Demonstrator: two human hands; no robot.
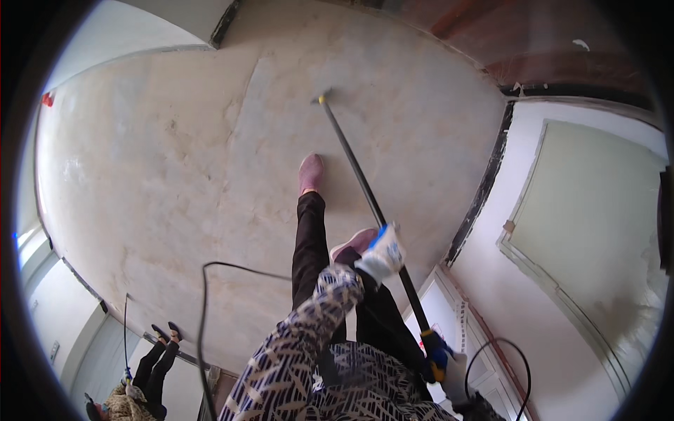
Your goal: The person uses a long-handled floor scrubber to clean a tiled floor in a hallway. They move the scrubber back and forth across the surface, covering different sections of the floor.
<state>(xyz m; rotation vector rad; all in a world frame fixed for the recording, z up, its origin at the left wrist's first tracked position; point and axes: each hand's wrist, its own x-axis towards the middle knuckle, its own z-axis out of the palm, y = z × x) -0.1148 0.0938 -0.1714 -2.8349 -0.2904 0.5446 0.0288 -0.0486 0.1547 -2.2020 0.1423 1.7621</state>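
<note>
A long-handled tool with a black pole slants across in front of me. Its crosswise head, joined by a yellow collar, rests on or just above the floor; it is blurred, so its exact kind is unclear. My left hand, in a white and blue work glove, grips the pole partway down. Around the black and yellow handle end closes my right hand, gloved likewise, low beside my right hip. My pink shoes stand left of the pole, one ahead of the other.
Worn, patchy concrete floor spreads ahead. A white and pale green wall runs along the right, with a white door nearer me. A black cable loops at my left. Another person holds a thin pole at lower left.
</note>
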